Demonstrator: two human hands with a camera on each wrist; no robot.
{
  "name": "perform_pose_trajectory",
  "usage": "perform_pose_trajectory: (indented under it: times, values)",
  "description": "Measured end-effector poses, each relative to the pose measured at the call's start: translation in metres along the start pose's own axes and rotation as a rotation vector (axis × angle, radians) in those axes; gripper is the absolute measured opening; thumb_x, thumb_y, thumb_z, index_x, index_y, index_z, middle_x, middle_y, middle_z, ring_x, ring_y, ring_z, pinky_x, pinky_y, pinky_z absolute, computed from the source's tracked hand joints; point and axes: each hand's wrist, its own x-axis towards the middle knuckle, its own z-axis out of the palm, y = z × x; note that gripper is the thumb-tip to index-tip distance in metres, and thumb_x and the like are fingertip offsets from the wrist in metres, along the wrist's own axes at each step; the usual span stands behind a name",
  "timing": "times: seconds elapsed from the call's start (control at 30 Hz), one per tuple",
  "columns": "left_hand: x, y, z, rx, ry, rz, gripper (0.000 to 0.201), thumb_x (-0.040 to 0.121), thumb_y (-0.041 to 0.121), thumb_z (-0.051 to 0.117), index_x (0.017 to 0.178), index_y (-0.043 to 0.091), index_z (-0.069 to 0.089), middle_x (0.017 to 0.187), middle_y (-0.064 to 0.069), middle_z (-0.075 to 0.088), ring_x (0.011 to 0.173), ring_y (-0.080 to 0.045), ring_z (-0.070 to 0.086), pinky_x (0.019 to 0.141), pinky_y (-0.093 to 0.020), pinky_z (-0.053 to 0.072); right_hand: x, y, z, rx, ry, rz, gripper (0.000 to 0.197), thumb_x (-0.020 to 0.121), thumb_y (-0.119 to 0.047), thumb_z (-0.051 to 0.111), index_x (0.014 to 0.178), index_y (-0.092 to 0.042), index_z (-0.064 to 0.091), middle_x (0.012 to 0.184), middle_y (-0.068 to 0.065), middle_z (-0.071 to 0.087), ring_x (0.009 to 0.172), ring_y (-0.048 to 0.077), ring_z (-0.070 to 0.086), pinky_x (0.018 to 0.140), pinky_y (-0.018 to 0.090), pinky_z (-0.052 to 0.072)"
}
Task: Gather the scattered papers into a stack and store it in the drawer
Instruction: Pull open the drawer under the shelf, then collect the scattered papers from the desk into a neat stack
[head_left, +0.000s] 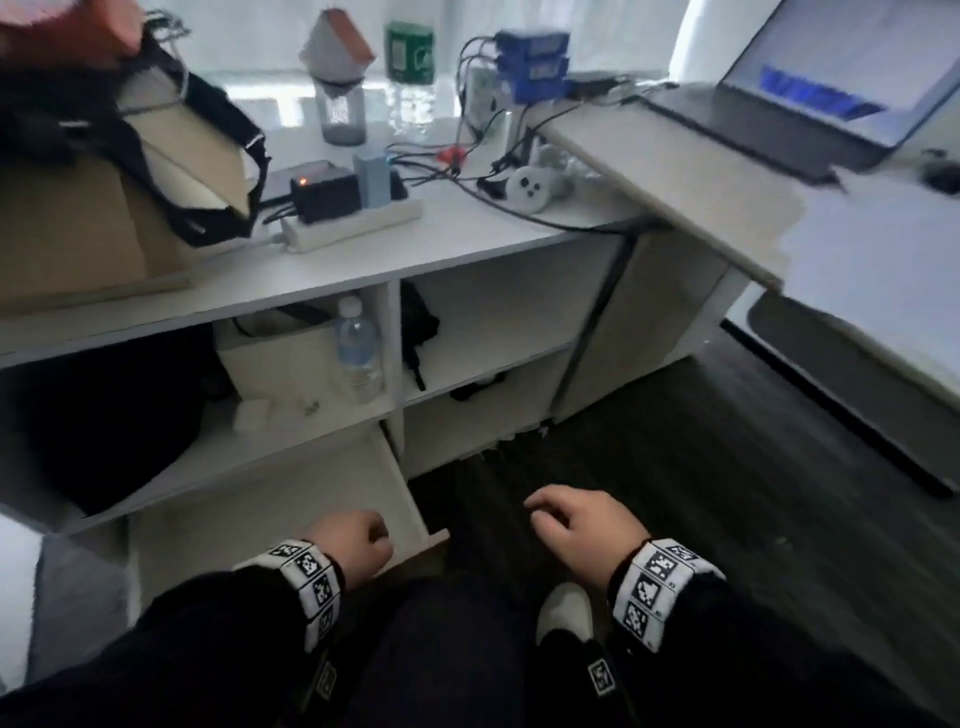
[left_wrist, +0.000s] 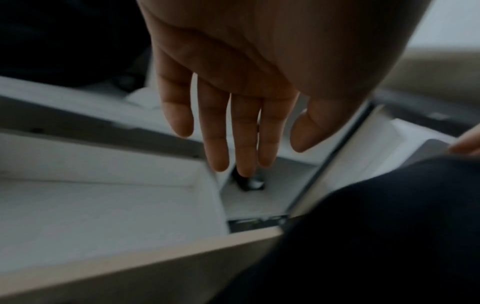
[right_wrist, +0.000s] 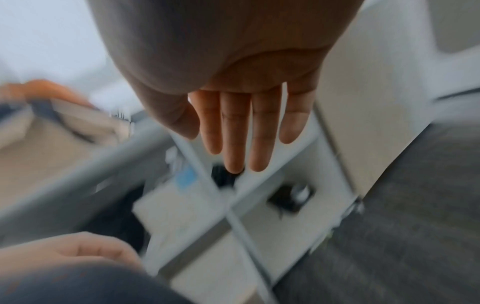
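both hands empty, my left hand (head_left: 353, 543) loose over the open drawer (head_left: 291, 499) at its front corner, my right hand (head_left: 582, 530) relaxed above the floor (head_left: 727, 467), pale sheet (left_wrist: 103, 209) in the drawer, paper unclear

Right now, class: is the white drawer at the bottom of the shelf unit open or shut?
Open. The white drawer is pulled out from the white shelf unit, its white inside visible from above.

No text, brand or number can be read. The wristbands (head_left: 311, 582) carry only black-and-white square code markers, and the green label on the bottle (head_left: 410, 52) is too blurred.
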Motion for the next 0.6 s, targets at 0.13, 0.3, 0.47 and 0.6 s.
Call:
perform_pose_trajectory:
  times: [0.13, 0.3, 0.47, 0.6]
  values:
    - [-0.024, 0.073, -0.023, 0.019, 0.11, 0.204, 0.025, 0.086, 0.043, 0.05, 0.104, 0.036, 0.066, 0.107, 0.01, 0.069, 0.1, -0.013, 0.063, 0.08, -0.024, 0.049, -0.074, 0.031, -0.047, 0.023, 0.149, 0.076, 0.029, 0.091, -0.044, 0.049, 0.113, -0.039, 0.068, 0.103, -0.021, 0.071, 0.093, -0.002, 0.063, 0.082, 0.02, 0.05]
    - [-0.052, 0.174, -0.009, 0.0, 0.148, 0.424, 0.011, 0.083, 0.047, 0.05, 0.084, 0.048, 0.061, 0.101, 0.017, 0.069, 0.095, -0.007, 0.063, 0.083, -0.024, 0.05, -0.171, 0.103, -0.084, 0.021, 0.32, 0.184, 0.03, 0.091, -0.047, 0.047, 0.113, -0.039, 0.066, 0.094, -0.019, 0.071, 0.084, 0.0, 0.064, 0.075, 0.019, 0.05]
    - [-0.094, 0.234, -0.006, -0.109, 0.15, 0.626, 0.011, 0.085, 0.041, 0.059, 0.077, 0.048, 0.063, 0.084, 0.02, 0.067, 0.079, 0.003, 0.062, 0.075, -0.02, 0.051, -0.251, 0.122, -0.095, 0.016, 0.474, 0.279, 0.033, 0.092, -0.048, 0.044, 0.114, -0.039, 0.065, 0.1, -0.019, 0.071, 0.091, 0.0, 0.064, 0.083, 0.025, 0.053]
    - [-0.127, 0.296, 0.004, -0.144, 0.119, 0.794, 0.011, 0.085, 0.039, 0.063, 0.08, 0.048, 0.066, 0.077, 0.017, 0.07, 0.071, 0.003, 0.064, 0.071, -0.02, 0.053, -0.312, 0.148, -0.098, 0.009, 0.652, 0.331, 0.034, 0.092, -0.046, 0.044, 0.117, -0.037, 0.065, 0.108, -0.02, 0.069, 0.102, -0.001, 0.06, 0.091, 0.024, 0.049]
